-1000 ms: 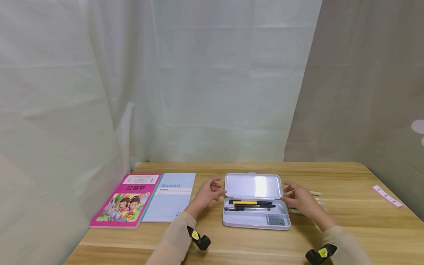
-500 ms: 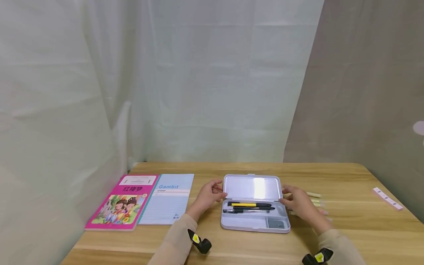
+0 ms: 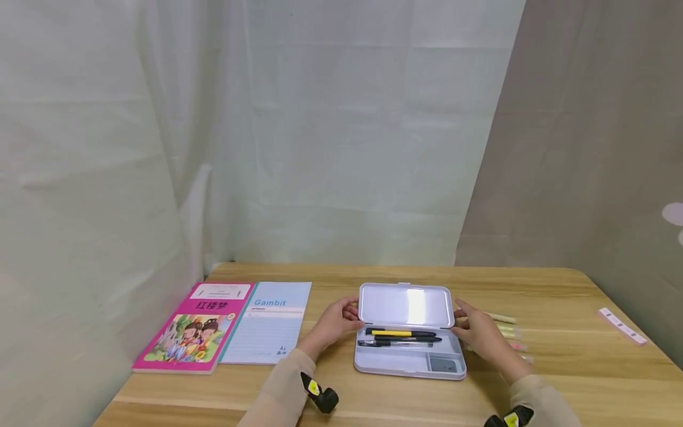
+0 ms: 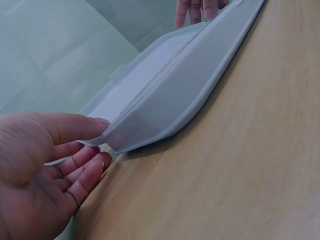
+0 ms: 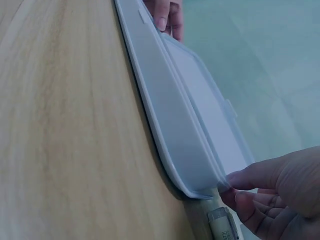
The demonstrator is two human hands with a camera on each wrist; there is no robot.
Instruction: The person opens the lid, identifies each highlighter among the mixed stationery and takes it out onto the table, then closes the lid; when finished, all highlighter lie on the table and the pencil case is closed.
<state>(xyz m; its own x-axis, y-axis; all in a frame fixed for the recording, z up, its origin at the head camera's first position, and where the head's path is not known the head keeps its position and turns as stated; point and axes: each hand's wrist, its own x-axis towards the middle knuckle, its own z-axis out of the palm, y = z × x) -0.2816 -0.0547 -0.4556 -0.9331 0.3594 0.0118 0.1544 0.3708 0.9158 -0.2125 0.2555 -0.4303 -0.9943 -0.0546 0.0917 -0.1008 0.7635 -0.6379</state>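
A white pencil case (image 3: pixel 392 362) lies with its lid (image 3: pixel 392 305) folded back on the wooden table. Inside are a black-and-yellow pen (image 3: pixel 400 333), a clear-barrelled pen (image 3: pixel 397 343) and another dark pen. A grey eraser-like block (image 3: pixel 443 364) fills the small front right compartment. My left hand (image 3: pixel 336 323) pinches the lid's left edge near the hinge, thumb above and fingers curled below. On the opposite edge, my right hand (image 3: pixel 482 332) pinches the lid between thumb and index finger, as the right wrist view (image 5: pixel 280 195) shows.
Pale highlighter-like pens (image 3: pixel 504 319) lie right of the case, partly behind my right hand. A pink picture book (image 3: pixel 194 326) and a light blue notebook (image 3: pixel 269 326) lie at the left. A pink-white strip (image 3: pixel 622 325) sits near the right edge. Curtains stand behind the table.
Both hands have stayed at the lid's sides, shifting slightly. The lid looks a little more raised. The whole head view has shifted slightly, and more of the highlighter-like pens shows.
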